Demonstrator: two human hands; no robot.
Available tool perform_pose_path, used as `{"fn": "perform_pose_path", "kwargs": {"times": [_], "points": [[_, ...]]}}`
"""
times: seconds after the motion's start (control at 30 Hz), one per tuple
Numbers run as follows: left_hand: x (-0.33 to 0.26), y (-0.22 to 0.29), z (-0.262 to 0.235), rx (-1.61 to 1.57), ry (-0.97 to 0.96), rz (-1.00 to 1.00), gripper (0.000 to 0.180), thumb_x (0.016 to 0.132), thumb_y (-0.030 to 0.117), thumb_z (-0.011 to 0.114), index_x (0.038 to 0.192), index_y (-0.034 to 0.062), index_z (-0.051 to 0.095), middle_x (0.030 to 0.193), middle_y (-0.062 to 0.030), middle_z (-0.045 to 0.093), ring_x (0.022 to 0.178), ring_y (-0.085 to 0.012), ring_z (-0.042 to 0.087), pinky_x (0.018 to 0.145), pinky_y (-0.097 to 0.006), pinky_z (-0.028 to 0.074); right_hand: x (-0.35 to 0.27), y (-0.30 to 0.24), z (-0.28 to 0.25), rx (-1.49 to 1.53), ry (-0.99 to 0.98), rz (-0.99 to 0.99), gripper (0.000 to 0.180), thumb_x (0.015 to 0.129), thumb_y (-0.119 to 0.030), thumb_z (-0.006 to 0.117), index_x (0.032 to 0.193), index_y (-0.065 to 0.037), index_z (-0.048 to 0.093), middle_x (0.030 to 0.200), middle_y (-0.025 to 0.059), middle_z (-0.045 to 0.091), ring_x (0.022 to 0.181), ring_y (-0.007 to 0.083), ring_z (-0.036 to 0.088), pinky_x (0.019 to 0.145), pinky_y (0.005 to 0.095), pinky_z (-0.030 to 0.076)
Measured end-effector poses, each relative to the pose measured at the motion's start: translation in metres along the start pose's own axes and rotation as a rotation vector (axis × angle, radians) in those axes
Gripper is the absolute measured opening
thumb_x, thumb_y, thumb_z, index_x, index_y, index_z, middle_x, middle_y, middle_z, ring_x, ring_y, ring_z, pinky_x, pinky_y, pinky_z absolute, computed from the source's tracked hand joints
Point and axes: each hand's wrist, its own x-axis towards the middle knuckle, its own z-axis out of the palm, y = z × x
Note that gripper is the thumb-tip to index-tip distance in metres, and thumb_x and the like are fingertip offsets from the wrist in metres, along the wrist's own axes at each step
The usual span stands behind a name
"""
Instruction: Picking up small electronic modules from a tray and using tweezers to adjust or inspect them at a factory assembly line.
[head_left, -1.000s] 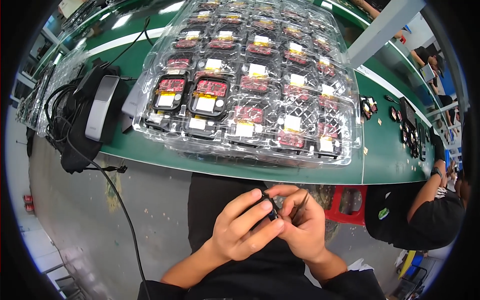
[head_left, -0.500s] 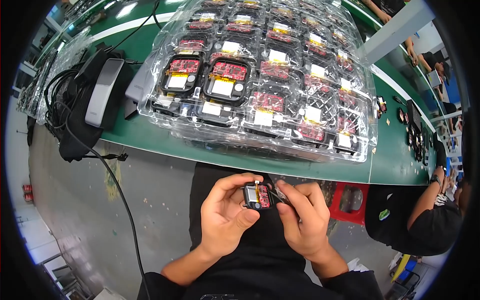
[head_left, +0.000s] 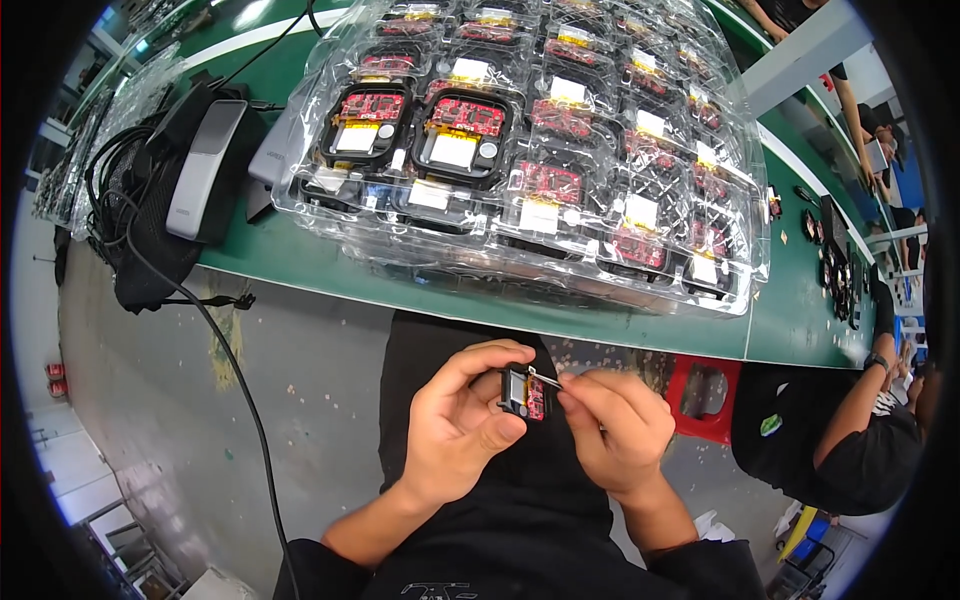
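Small black casing (head_left: 509, 405), roughly square with rounded corners, was held up in midair, open face toward view, somewhat tilted. Pale rectangular block (head_left: 517, 387) lay in casing's left part; red circuit board (head_left: 537, 403) sat in casing's right part, narrow yellow strip (head_left: 527, 386) between. Small white piece (head_left: 531, 370) showed at casing's top end. Slim metal tweezers (head_left: 549, 380) slanted in from casing's right, tips by casing's upper edge, contact too small to tell.
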Motion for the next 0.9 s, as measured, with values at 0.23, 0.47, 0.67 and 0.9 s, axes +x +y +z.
{"fn": "perform_pose_path", "kwargs": {"times": [0.23,0.47,0.67,0.9], "points": [[0.0018,-0.0014,-0.0007,0.025,-0.007,0.013,0.057,0.09,0.017,0.081,0.135,-0.0043,0.054,0.14,-0.0151,0.051,0.12,-0.0204,0.059,0.094,-0.031,0.05,0.0013,0.0004,-0.004,0.235,-0.077,0.213,0.018,0.08,0.003,0.08,0.097,0.0,0.074,0.086,0.0118,0.072,0.065,0.0197,0.067,0.055,0.028,0.05],[0.002,-0.0026,0.001,-0.005,0.005,-0.033,0.057,0.09,0.018,0.081,0.135,-0.0049,0.054,0.14,-0.0152,0.051,0.12,-0.0211,0.059,0.09,-0.03,0.053,-0.0034,0.0009,-0.0017,0.119,-0.059,0.175,0.022,0.077,0.001,0.082,0.097,-0.002,0.075,0.084,0.0097,0.071,0.065,0.0215,0.068,0.056,0.0308,0.053],[0.0017,-0.004,-0.0002,0.001,0.016,-0.042,0.056,0.091,0.017,0.08,0.135,-0.0049,0.053,0.14,-0.0148,0.051,0.116,-0.0202,0.061,0.088,-0.029,0.054,-0.0044,0.0032,-0.0003,0.052,-0.029,0.088,0.025,0.074,0.002,0.082,0.098,-0.002,0.074,0.084,0.0092,0.07,0.064,0.0219,0.068,0.055,0.031,0.053],[0.0011,-0.0046,0.0001,-0.019,0.027,-0.082,0.054,0.091,0.015,0.08,0.134,-0.0052,0.054,0.139,-0.015,0.052,0.113,-0.0193,0.062,0.082,-0.029,0.057,-0.005,0.0023,0.0028,0.069,-0.024,0.105,0.026,0.074,0.004,0.081,0.098,-0.001,0.073,0.085,0.0099,0.07,0.065,0.0222,0.068,0.055,0.0313,0.053]]}}
